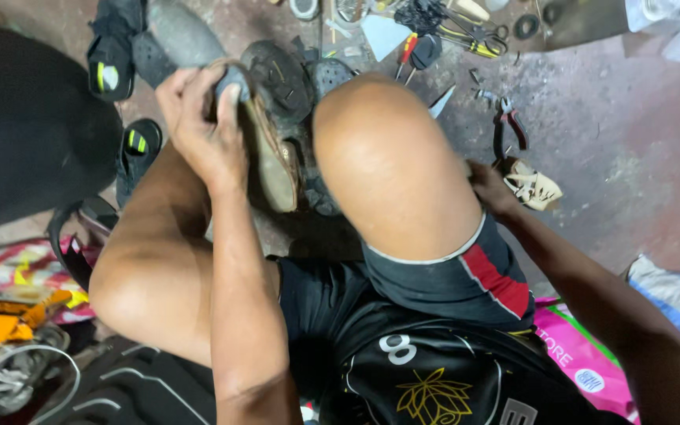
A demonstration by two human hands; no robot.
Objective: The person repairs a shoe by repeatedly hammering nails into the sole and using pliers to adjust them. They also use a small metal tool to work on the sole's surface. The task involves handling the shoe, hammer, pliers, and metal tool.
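We saw the left hand (202, 126) closed around the upper end of a worn shoe (265, 138), fingers wrapped over the grey heel part while the tan sole edge faced the camera. The shoe stood nearly upright between the person's raised knees, its lower end resting down near the floor beside the right knee (391, 157).

The right hand (491, 189) reached out past the right knee to the concrete floor (623, 157). It lay just beside a pale, strappy sandal piece (535, 187), and its fingers were mostly hidden behind the knee, so we could not tell whether it gripped anything or merely touched the floor; it seemed to be in contact with the sandal piece's near edge.

A pair of red-handled pliers (509, 126) lay on the floor just above that sandal piece. Farther up, a clutter of small tools, among them scissors (474, 35) and a red-handled screwdriver (407, 51), sat well apart from both hands. To the left of the held shoe lay a black sandal with yellow-green marks (112, 67), and a pink printed bag (584, 354) lay under the right forearm.
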